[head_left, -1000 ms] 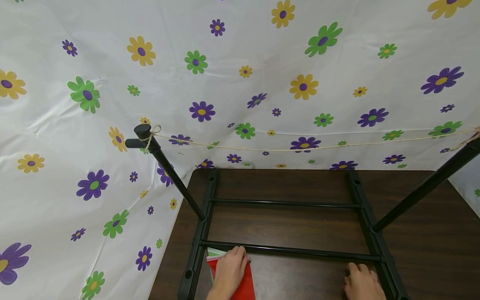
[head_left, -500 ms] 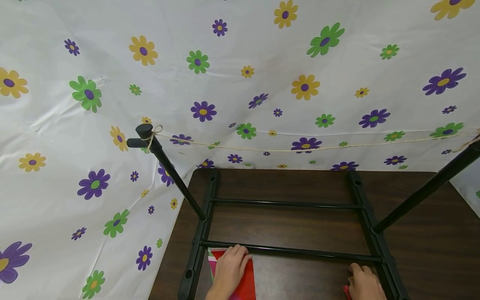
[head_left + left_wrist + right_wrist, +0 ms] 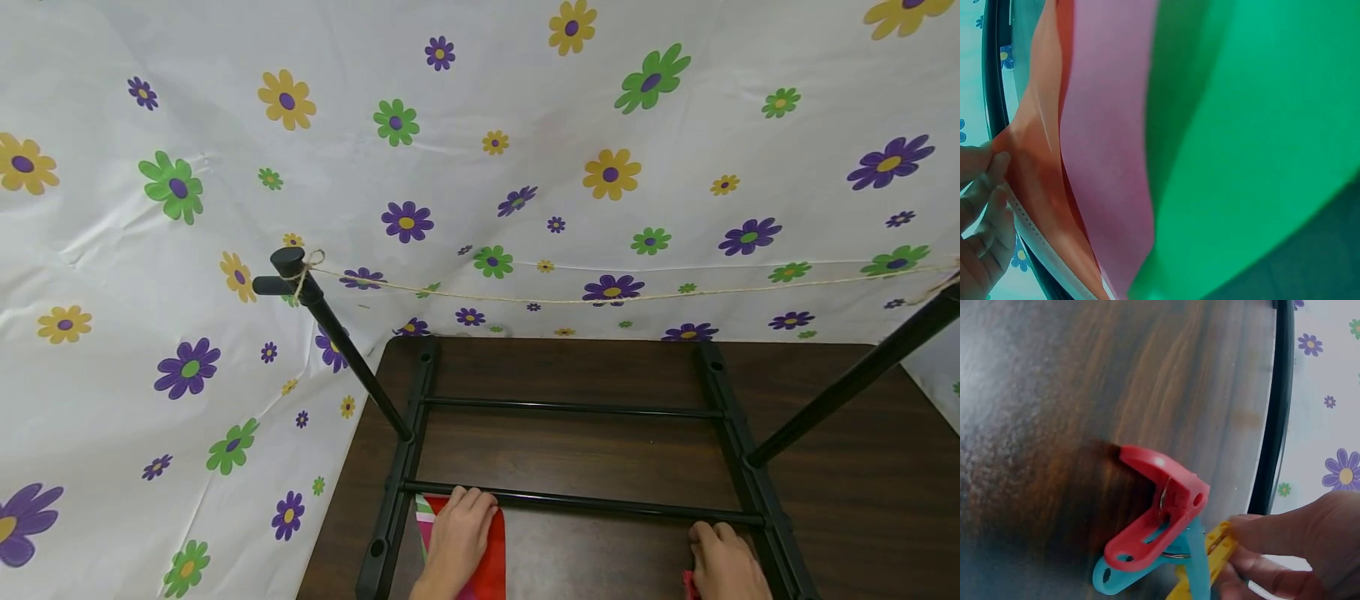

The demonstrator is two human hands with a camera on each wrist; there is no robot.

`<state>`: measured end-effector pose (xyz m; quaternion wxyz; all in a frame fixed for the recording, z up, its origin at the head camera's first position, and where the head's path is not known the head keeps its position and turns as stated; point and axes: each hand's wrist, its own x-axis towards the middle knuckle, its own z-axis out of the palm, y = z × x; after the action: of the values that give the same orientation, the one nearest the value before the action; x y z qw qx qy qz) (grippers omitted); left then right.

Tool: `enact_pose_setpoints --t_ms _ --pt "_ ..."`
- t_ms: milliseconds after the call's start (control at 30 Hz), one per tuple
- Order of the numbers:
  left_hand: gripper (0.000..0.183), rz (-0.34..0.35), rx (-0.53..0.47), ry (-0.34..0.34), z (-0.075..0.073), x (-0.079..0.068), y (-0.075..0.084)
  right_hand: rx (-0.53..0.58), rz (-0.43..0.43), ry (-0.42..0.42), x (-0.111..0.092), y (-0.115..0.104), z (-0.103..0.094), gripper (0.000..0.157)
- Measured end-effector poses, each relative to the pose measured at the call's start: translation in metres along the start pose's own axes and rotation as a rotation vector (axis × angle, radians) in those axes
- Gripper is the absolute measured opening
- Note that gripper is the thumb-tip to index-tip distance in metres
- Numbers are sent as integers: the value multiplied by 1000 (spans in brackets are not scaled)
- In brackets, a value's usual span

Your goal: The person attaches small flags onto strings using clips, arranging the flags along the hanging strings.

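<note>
My left hand [image 3: 459,537] pinches the top edge of a red triangular flag [image 3: 492,554] just in front of the near crossbar. In the left wrist view this flag looks orange [image 3: 1038,125], with a stitched pale band [image 3: 1041,240] along its edge; pink [image 3: 1107,125] and green [image 3: 1260,137] flags hang close beside it. My right hand [image 3: 726,562], by the right rail, pinches a yellow clothespin [image 3: 1216,553] between thumb and fingers. Against it are a red clothespin [image 3: 1166,506] and a blue clothespin [image 3: 1116,578]. Whether the hand also holds these two, I cannot tell.
A black frame [image 3: 585,500] with crossbars lies on the brown wooden table [image 3: 570,450]. Two posts rise from it, the left post [image 3: 352,367] and right post [image 3: 855,379]. A thin string [image 3: 525,300] runs between their tops. A flowered cloth [image 3: 337,167] hangs behind.
At my left hand the flags have shifted, and a pink piece now shows at their left edge. Red has come into sight beside my right hand, which has moved only slightly.
</note>
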<state>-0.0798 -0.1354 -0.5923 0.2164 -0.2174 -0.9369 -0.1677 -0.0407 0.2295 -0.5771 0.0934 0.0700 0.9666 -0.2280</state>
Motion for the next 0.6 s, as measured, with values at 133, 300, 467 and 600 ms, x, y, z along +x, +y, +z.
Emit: enact_pose_setpoints --t_ms 133,300,467,600 --pt "17 6 16 31 -1 1 -1 1 -66 108 -3 -5 -1 7" --pt "16 -27 -9 45 -3 1 0 2 -124 219 -7 -11 -1 8" --pt "18 -54 -6 37 -4 2 0 33 -132 246 -8 -14 0 7" --pt "19 -63 9 37 -4 1 -1 59 -123 257 -9 -18 0 10"
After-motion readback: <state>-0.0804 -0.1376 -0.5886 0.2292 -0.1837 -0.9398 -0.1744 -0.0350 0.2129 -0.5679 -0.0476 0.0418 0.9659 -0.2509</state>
